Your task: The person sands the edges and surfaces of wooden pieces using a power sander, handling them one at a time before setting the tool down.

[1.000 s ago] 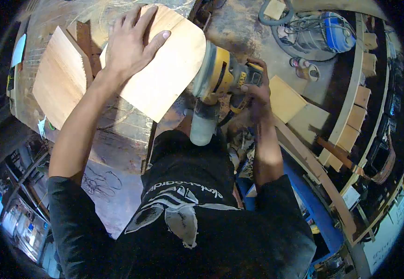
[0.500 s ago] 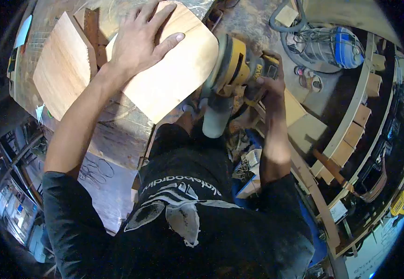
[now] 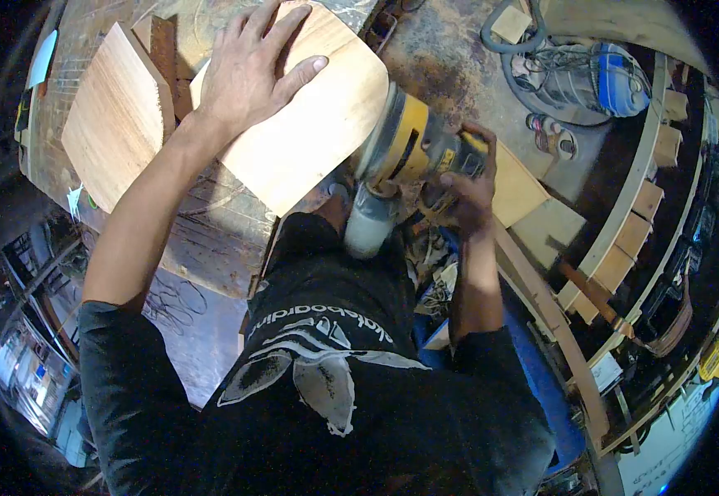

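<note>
My left hand (image 3: 243,83) lies with fingers spread on a pale wooden board (image 3: 322,124) with a rounded corner, at the edge of the worktable. My right hand (image 3: 470,190) is wrapped round the body of a yellow and black orbital sander (image 3: 409,145). The sander is turned on its side, its round pad against or very close to the board's curved edge; actual contact I cannot make out. A translucent dust canister (image 3: 369,225) hangs below it. Left of my left hand, a second wooden board (image 3: 115,116) leans over a wood block (image 3: 157,45).
The worn worktable (image 3: 210,248) ends just in front of my body. On the floor at upper right stand a blue-topped vacuum (image 3: 620,78) with a coiled hose and a pair of sandals (image 3: 551,136). A shelf rack (image 3: 624,223) with wood blocks runs along the right.
The sander and my right hand have moved slightly down and to the left, around the board's corner edge, and the canister has swung left. My left hand and the board have stayed almost still.
</note>
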`<state>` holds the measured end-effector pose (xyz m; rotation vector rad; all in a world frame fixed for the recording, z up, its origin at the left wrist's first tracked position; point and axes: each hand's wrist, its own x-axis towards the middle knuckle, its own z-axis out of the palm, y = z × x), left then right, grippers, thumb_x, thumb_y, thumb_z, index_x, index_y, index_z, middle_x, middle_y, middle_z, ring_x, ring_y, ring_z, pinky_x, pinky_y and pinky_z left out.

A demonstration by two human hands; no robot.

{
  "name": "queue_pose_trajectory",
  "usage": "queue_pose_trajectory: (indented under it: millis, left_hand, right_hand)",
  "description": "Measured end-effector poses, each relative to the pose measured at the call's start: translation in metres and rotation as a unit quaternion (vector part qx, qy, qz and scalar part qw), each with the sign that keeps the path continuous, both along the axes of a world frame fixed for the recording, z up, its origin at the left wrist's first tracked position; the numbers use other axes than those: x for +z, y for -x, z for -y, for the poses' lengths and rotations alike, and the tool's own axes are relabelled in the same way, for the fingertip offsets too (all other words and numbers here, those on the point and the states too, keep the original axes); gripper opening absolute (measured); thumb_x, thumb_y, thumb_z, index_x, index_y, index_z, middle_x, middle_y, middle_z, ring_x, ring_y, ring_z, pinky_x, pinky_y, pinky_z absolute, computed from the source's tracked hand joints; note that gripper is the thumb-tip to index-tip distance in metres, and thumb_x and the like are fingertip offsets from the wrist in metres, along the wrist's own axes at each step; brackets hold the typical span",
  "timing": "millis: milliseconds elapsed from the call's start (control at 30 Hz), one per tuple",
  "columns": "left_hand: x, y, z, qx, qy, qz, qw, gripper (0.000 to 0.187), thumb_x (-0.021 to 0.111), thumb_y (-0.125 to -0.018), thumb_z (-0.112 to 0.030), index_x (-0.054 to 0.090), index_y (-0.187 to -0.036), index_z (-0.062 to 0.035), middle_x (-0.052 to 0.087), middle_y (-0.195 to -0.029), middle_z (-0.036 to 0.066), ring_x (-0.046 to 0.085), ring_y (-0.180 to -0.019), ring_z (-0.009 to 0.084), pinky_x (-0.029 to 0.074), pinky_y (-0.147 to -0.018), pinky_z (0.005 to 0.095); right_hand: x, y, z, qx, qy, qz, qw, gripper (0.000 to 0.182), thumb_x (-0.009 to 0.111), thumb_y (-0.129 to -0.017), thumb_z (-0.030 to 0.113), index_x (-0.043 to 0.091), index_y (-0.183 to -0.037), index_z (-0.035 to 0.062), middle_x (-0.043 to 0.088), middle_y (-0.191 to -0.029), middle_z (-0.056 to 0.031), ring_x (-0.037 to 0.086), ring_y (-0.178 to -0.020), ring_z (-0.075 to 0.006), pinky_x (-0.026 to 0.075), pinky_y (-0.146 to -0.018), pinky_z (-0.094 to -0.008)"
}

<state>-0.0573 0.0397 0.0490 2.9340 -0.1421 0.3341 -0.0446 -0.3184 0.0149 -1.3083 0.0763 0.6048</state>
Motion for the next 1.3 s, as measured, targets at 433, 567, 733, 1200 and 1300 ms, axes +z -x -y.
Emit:
queue_pose_trajectory:
  millis: [433, 567, 733, 1200, 1300]
  left_hand:
    - [-0.003, -0.002, -0.002, 0.005, 0.003, 0.01, 1.0, 0.071, 0.059, -0.098, -0.059, 0.054, -0.148, -0.0089, 0.051, -0.148, 0.028, 0.049, -0.129, 0.0488, 0.038, -0.112, 0.0565]
    - [-0.009, -0.001, -0.004, -0.002, -0.02, 0.036, 0.999, 0.071, 0.058, -0.097, -0.062, 0.057, -0.146, -0.011, 0.053, -0.146, 0.023, 0.051, -0.125, 0.0451, 0.04, -0.11, 0.0548]
    - [0.0, 0.0, -0.003, -0.046, -0.001, 0.004, 0.999, 0.068, 0.058, -0.098, -0.06, 0.057, -0.145, -0.0108, 0.052, -0.148, 0.023, 0.05, -0.129, 0.0442, 0.04, -0.111, 0.0546]
    - [0.039, 0.163, 0.169, 0.312, 0.455, -0.025, 0.834, 0.049, 0.077, -0.091, -0.035, 0.067, -0.125, -0.001, 0.065, -0.123, 0.014, 0.062, -0.109, 0.0274, 0.052, -0.095, 0.0398]
    - [0.007, 0.15, 0.192, 0.439, 0.786, -0.068, 0.429, 0.061, 0.067, -0.1, -0.048, 0.058, -0.135, 0.0014, 0.064, -0.127, 0.013, 0.065, -0.102, 0.0237, 0.056, -0.085, 0.0365]
  right_hand:
    - [-0.027, 0.077, 0.0, -0.046, 0.052, 0.104, 0.992, 0.085, 0.091, -0.059, 0.024, 0.052, -0.134, 0.0114, 0.062, -0.124, -0.011, 0.062, -0.115, -0.0269, 0.053, -0.1, -0.0428]
    - [-0.031, 0.045, 0.003, -0.039, 0.051, 0.081, 0.995, 0.086, 0.094, -0.058, 0.027, 0.056, -0.134, 0.0162, 0.064, -0.123, -0.0089, 0.064, -0.11, -0.0281, 0.055, -0.093, -0.0409]
    - [-0.033, -0.036, -0.001, -0.001, 0.03, 0.068, 0.997, 0.075, 0.075, -0.069, 0.016, 0.049, -0.139, 0.0108, 0.063, -0.118, -0.0098, 0.067, -0.101, -0.0252, 0.06, -0.086, -0.0388]
    - [-0.018, -0.041, 0.145, -0.028, 0.024, -0.044, 0.998, 0.069, 0.063, -0.088, 0.034, 0.039, -0.148, 0.0116, 0.065, -0.116, -0.0201, 0.07, -0.087, -0.0381, 0.061, -0.072, -0.0491]
    - [-0.02, -0.074, 0.168, -0.046, -0.061, -0.053, 0.996, 0.072, 0.066, -0.09, 0.035, 0.036, -0.152, 0.012, 0.065, -0.109, -0.0214, 0.071, -0.078, -0.0368, 0.062, -0.06, -0.047]
